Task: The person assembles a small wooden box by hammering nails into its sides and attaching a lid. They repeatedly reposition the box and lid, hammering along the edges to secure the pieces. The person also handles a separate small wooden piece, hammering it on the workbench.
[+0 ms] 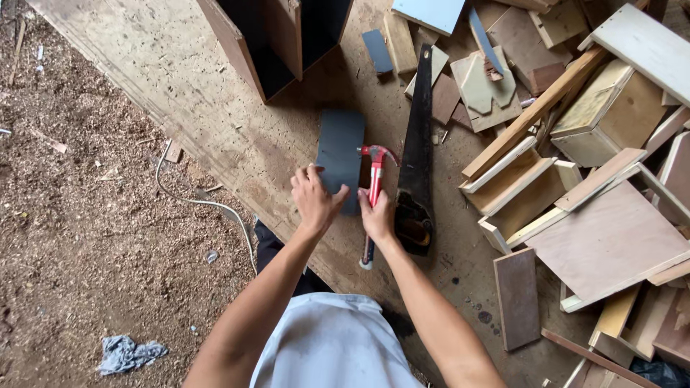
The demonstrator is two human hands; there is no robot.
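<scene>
- Fingers: left hand [314, 199] clamped on the near edge of a dark grey panel [341, 152]; right hand [377, 216] closed around the red hammer [374, 190] handle.
- Tabletop [215, 108]: worn plywood sheet.
- Offcut pile [596, 187]: 3 o'clock of the hands.
- Dark grey panel: flat, 12 o'clock of the left hand.
- Handsaw [417, 154]: just beside the hammer, 3 o'clock.
- Hammer: head pointing to 12 o'clock.
</scene>
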